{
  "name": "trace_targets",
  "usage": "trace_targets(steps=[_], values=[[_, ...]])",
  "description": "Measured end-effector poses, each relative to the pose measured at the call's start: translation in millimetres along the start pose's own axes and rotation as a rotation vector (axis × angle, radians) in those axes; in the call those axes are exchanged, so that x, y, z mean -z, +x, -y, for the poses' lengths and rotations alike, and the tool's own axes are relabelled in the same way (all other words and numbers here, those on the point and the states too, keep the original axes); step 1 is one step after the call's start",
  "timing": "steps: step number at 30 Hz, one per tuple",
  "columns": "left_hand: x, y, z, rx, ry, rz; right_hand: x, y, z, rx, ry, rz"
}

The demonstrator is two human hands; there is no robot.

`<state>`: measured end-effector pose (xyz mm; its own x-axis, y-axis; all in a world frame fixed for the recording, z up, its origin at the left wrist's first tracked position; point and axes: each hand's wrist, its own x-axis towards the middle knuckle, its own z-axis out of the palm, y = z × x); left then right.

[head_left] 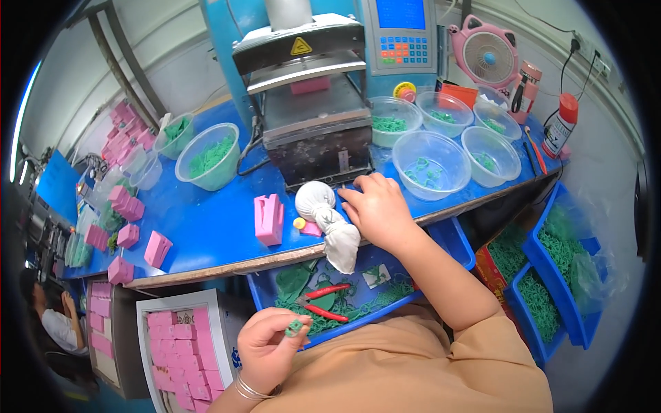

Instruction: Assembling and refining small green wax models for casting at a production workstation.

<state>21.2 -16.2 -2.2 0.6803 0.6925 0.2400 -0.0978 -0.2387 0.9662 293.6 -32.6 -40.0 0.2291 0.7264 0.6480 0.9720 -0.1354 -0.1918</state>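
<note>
Lower centre, the left hand (270,350) pinches a green piece (294,328). Mid-frame, the right hand (380,210) bends its fingers beside the white bundle (315,199); any grip, I can't tell. Upper right, tubs (430,143) already hold green bits (389,124); plenty remain in the tray (451,242) below.

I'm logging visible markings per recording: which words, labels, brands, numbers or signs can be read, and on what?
Yellow triangular warning sign, on the press: a black symbol.
Spray can: large lettering, not copied here.
Screen: too small to read.
Keypad: key marks too small.
</note>
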Motion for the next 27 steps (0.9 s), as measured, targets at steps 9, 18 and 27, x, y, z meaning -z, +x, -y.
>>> trace_targets(steps=[9,18,27], values=[[9,-4,5,-0.007,0.011,0.035,-5,9,8,0.057,-0.212,0.108],[19,-9,11,0.013,-0.017,0.004,40,-22,23,0.064,-0.269,0.197],[20,-7,12,-0.043,0.054,0.134,46,-31,12,0.144,-0.109,0.195]])
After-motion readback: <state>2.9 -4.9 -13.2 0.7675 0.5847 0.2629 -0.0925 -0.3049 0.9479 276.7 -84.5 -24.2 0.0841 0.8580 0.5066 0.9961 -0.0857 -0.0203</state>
